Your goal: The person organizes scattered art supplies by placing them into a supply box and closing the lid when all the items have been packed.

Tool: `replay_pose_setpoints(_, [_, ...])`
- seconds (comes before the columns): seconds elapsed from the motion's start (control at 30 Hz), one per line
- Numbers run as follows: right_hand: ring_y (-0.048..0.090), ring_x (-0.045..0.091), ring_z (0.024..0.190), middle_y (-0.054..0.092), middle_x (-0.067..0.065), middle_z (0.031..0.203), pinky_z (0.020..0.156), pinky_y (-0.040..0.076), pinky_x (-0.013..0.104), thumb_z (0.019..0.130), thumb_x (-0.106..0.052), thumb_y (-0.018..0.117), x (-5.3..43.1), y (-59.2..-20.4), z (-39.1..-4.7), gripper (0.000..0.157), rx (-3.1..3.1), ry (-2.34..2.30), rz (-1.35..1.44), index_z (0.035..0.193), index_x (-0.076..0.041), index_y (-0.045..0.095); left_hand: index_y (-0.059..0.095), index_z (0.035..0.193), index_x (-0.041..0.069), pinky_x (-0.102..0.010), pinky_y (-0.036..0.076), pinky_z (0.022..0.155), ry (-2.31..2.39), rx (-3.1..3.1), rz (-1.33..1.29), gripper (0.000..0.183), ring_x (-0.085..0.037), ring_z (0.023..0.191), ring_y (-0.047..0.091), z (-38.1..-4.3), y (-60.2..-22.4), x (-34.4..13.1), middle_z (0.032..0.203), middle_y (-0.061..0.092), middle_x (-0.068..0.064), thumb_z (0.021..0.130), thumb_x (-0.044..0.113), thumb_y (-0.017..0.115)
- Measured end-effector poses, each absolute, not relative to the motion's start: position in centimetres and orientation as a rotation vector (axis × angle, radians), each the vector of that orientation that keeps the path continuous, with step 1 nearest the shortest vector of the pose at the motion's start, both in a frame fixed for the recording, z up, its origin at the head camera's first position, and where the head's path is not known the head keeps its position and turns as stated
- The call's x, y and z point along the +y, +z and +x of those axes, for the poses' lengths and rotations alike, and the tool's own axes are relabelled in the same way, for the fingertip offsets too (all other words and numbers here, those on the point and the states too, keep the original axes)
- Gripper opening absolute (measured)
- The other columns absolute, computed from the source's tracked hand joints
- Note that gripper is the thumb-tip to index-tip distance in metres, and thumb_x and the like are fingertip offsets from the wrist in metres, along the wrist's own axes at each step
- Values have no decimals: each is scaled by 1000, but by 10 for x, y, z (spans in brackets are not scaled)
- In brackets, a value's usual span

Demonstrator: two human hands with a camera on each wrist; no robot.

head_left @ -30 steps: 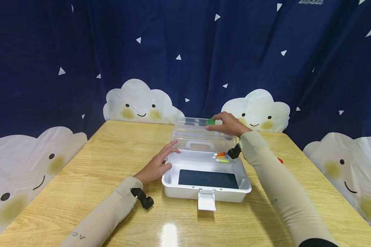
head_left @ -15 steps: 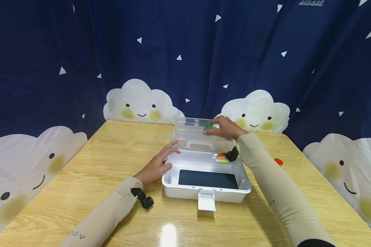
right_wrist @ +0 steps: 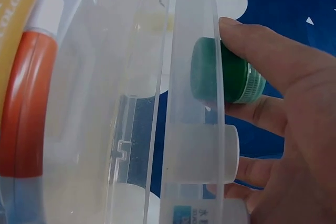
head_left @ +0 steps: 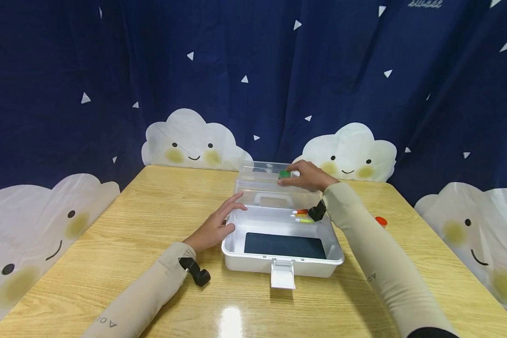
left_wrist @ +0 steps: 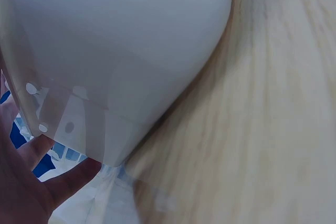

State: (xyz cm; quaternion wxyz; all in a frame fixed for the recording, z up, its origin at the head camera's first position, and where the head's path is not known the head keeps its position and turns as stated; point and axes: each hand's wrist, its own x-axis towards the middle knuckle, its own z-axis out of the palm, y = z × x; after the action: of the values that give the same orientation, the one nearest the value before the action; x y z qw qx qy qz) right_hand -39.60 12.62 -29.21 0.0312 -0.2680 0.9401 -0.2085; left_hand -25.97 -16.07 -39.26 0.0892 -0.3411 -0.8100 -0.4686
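Note:
My right hand point(head_left: 307, 174) pinches a small green paint jar point(head_left: 284, 174) between thumb and fingers. In the right wrist view the green jar point(right_wrist: 233, 80) sits partly behind the wall of a clear plastic tray point(right_wrist: 191, 3). Below it in that view stands a translucent white jar point(right_wrist: 202, 153). The tray rises at the back of an opened white case point(head_left: 245, 262). My left hand point(head_left: 213, 227) lies with spread fingers at the case's left edge. In the left wrist view its fingertips point(left_wrist: 86, 170) reach over that edge.
An orange paint tube point(head_left: 301, 211) and a yellow-green one point(head_left: 306, 220) lie at the back right of the case. A dark rectangular panel point(head_left: 284, 245) lies on its floor. The front latch point(head_left: 282, 274) hangs down. A red-lidded thing point(head_left: 381, 220) stands right of my forearm.
My right hand has moved slightly down and left with the green jar, then held nearly still. The red lid shows more beside the forearm. My left hand has stayed put.

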Motion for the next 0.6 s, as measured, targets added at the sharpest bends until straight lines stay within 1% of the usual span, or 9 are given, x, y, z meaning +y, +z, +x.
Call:
replay_pose_setpoints(0.13, [55, 28, 114, 60, 14, 128, 96, 44, 47, 84, -47, 69, 125, -290, -395, 56, 2896, -592, -849, 120, -4, 65, 50, 130, 2, -52, 37, 93, -1400, -2408, -1017, 47, -33, 145, 15, -260, -393, -161, 159, 17, -14, 84, -11, 46])
replay_pose_setpoints(0.23, [54, 31, 118, 59, 16, 130, 96, 44, 49, 84, -48, 68, 124, -289, -392, 58, 2898, -564, -849, 121, -2, 65, 50, 130, 2, -53, 37, 94, -1405, -2407, -1017, 47, -33, 146, 15, -260, -392, -161, 159, 17, -14, 84, -11, 46])
replay_pose_setpoints(0.33, [53, 32, 119, 59, 17, 129, 96, 43, 50, 85, -47, 68, 123, -288, -390, 59, 2890, -564, -846, 121, -2, 65, 50, 129, 1, -55, 35, 97, -1409, -2409, -1017, 47, -33, 146, 15, -260, -392, -161, 159, 17, -14, 84, -11, 46])
replay_pose_setpoints(0.47, [53, 31, 120, 60, 15, 129, 96, 43, 50, 85, -48, 68, 122, -287, -389, 58, 2887, -555, -827, 121, -3, 66, 50, 129, 0, -56, 35, 97, -1410, -2403, -1023, 46, -33, 146, 15, -259, -392, -160, 159, 17, -15, 84, -11, 46])
replay_pose_setpoints(0.6, [50, 31, 124, 58, 13, 132, 98, 42, 51, 84, -50, 67, 121, -286, -389, 60, 2891, -523, -795, 124, -6, 65, 50, 129, 1, -54, 36, 96, -1409, -2408, -1023, 46, -32, 146, 15, -259, -392, -161, 159, 17, -14, 85, -11, 46])
